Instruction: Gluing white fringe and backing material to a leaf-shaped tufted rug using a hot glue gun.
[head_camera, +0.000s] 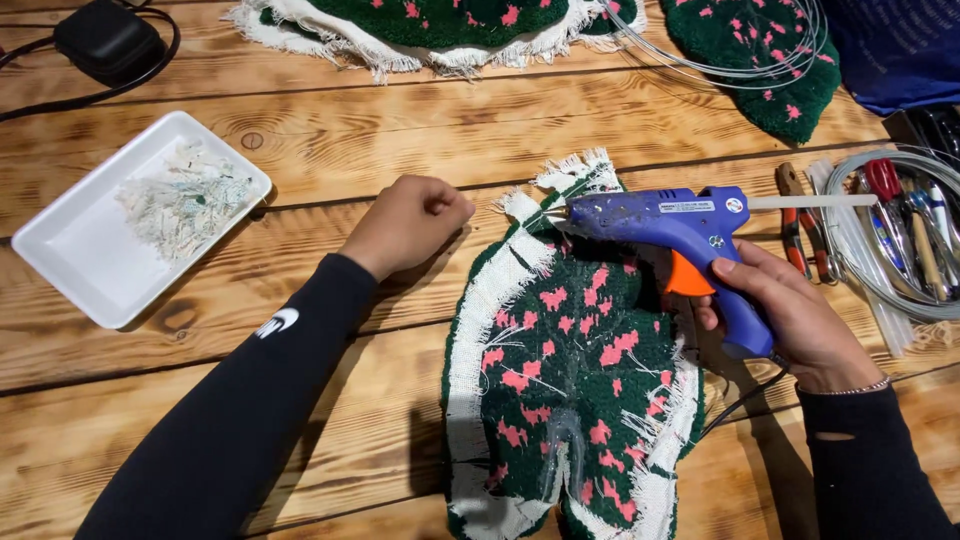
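A green tufted piece with pink flecks (570, 360) is lying flat on the wooden surface (330, 150) just in front of the person; it looks soft, light and floppy, best pinned or lifted by its frayed white border. The right hand (800, 315) is gripping a blue glue gun (690, 235) by the handle, its nozzle touching the piece's upper edge. The left hand (405, 225) is resting curled and empty just left of that edge, a white tray of scraps (60, 245) lying farther left.

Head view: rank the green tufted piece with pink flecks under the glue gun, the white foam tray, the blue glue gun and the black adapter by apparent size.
1. Green tufted piece with pink flecks
2. White foam tray
3. Blue glue gun
4. Black adapter
The adapter lies farthest away, so its rank is less sure.
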